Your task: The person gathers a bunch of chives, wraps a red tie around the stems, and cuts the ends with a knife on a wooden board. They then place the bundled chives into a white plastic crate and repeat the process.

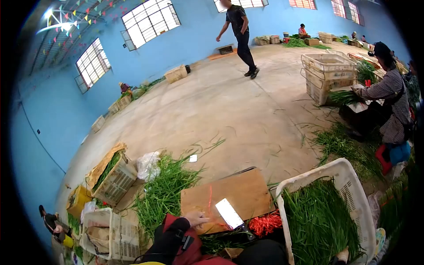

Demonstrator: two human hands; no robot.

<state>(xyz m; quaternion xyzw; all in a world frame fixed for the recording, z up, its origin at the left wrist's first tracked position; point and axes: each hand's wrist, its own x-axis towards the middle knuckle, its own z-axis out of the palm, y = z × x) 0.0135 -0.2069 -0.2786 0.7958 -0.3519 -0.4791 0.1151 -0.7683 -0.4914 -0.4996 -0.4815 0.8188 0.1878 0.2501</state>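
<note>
My left hand (196, 218) lies at the near left edge of a brown board (196, 198), its fingers stretched out and holding nothing I can see. To its right, a cleaver (229, 213) with a broad blade and black handle rests on the board, the handle over the near edge. A thin red strand crosses the board, and a bundle of red ties (265, 224) is at its right corner. My right hand (342, 255) is at the near right side of a white plastic crate (286, 234), against long chive-like greens (320, 221); its fingers are mostly hidden.
Loose greens (165, 185) lie left of the board, by a clear plastic bag (148, 166). Crates (117, 176) stand farther left. At right, a seated person (391, 99) handles greens beside stacked crates (329, 73). Another person (238, 33) walks across the concrete floor.
</note>
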